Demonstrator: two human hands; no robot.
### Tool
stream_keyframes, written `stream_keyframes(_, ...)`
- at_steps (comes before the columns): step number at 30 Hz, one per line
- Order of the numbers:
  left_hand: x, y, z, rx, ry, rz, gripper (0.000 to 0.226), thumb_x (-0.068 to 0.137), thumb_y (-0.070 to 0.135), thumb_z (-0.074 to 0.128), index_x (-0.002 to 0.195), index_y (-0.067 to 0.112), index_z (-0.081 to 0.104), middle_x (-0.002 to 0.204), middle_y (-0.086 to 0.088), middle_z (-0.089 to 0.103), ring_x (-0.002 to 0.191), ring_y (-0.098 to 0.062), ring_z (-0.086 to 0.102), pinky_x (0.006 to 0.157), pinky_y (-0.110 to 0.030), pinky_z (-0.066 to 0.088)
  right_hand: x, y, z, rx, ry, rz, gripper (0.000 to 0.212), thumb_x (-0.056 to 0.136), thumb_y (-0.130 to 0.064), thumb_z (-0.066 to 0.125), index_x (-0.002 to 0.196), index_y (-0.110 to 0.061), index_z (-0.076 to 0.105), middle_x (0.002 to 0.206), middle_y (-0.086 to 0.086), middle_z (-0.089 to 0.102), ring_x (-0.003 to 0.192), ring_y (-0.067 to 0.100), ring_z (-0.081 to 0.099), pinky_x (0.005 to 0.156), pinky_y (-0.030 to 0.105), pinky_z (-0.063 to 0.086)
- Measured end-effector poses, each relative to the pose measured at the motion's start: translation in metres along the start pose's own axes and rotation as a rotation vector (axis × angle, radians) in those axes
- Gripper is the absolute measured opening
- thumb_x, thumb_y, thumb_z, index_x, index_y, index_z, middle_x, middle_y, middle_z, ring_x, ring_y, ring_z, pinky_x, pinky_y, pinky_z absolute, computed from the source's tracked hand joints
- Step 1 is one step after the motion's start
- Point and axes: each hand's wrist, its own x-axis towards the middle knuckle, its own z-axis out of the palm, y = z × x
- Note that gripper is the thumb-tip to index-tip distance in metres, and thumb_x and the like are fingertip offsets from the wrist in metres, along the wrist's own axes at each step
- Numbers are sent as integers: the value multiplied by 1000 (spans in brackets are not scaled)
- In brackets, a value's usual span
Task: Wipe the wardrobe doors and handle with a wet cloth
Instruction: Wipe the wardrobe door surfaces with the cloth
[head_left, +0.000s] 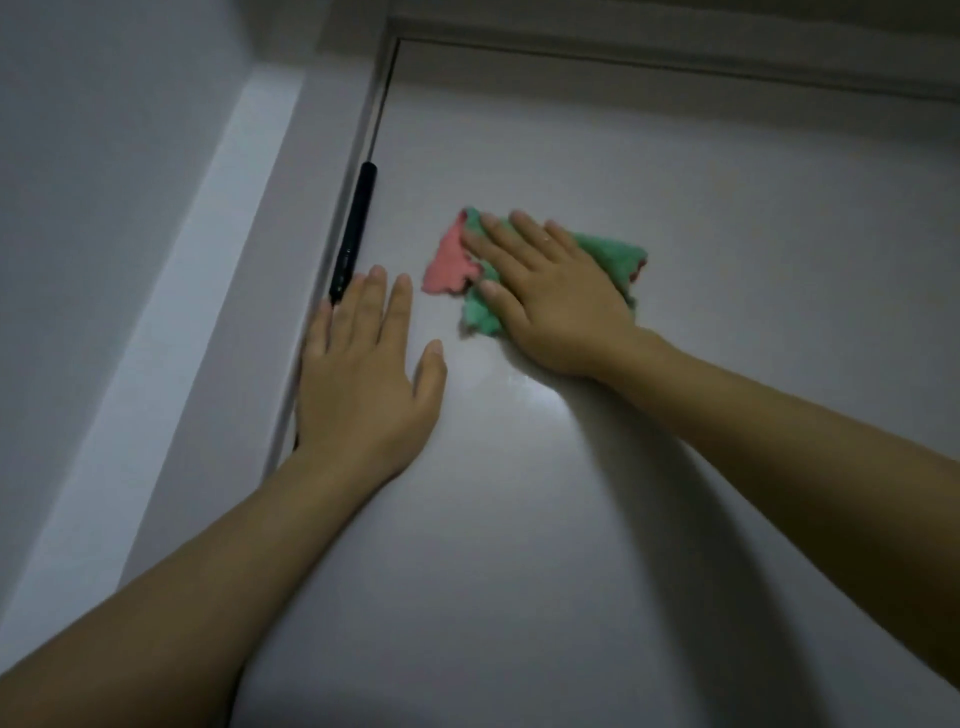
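Right hand (556, 306) presses cloth (608, 249) flat-fingered on door (675, 171); left hand (363, 374) flat, holding nothing.

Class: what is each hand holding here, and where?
Nothing gripped. The right hand presses flat on the cloth's middle; the left hand rests flat on the door.

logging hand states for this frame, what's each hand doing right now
Left hand: open, fingers straight, flat on the wardrobe door, holding nothing.
Right hand: open, fingers straight, pressing the green and pink cloth against the door.
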Motion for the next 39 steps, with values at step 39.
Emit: stream_keyframes(39,2,288,49,-180,-125,109,70,89,48,14,153,21,7,161,-4,-1,147,-16,-6,118,-35,-11,-173,233,-42,-30,58,303,58,99,-39,16,153,-16,14,160,3,13,147,24,10,118,35,1)
